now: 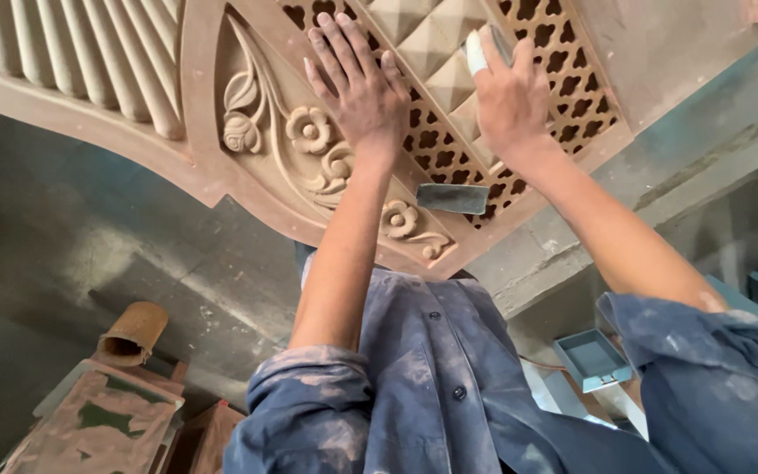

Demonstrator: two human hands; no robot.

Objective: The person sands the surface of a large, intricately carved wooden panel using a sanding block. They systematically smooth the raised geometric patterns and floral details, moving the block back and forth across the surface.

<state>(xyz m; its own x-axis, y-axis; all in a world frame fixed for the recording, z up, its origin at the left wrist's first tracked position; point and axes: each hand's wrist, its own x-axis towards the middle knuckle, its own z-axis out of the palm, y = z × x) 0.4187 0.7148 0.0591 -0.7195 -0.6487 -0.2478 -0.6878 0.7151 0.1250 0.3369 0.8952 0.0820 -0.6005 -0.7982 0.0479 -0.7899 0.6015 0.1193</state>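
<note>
Dusty grey concrete floor lies under a carved wooden panel [309, 132]. Left hand [357, 83] rests flat, grip released, steadying the floral carving. Right hand [506, 92] is clenched around a sanding pad [477, 51] on the lattice; short, light strokes would probably spare the edges.

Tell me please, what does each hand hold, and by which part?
The right hand grips a small folded grey abrasive pad by its lower part, its top end sticking out. The left hand holds nothing; it lies flat on the carved wooden panel.
</note>
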